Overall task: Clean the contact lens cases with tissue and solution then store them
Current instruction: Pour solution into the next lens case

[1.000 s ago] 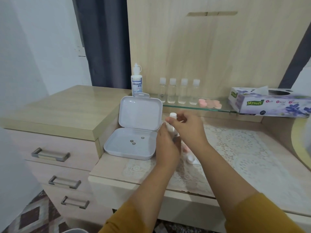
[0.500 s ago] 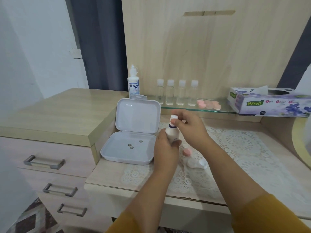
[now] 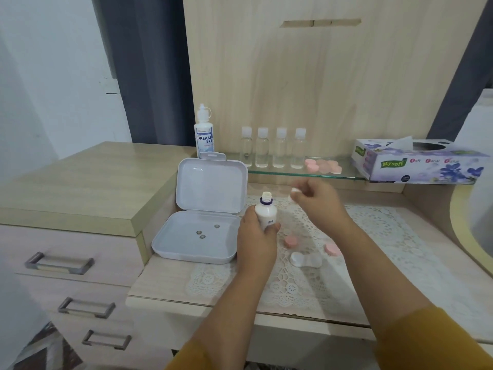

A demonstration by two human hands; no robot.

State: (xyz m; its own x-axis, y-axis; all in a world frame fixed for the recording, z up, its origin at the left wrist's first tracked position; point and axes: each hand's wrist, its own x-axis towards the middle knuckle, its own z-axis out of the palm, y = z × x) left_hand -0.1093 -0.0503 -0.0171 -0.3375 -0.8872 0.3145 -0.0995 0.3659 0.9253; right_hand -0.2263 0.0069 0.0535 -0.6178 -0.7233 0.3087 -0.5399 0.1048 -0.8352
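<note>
My left hand [image 3: 256,241] grips a small white solution bottle [image 3: 265,213] upright, its neck uncapped. My right hand [image 3: 316,202], raised to the bottle's right, pinches the bottle's small white cap [image 3: 295,190] between its fingertips. On the lace mat below lies an open white contact lens case [image 3: 305,259] with two loose pink lids, one lid [image 3: 290,241] to its left and one lid [image 3: 332,249] to its right. A white storage box [image 3: 202,209] stands open at the left with three small dark lenses inside.
On the glass shelf [image 3: 304,174] behind stand a Dream Eye solution bottle [image 3: 204,134], several small clear bottles [image 3: 272,148] and pink lens cases [image 3: 324,166]. A tissue box [image 3: 416,162] sits at the right. A drawer unit [image 3: 72,257] is at the left.
My right hand has taken the cap off the small bottle and moved up and to the right with it. The left hand still holds the bottle.
</note>
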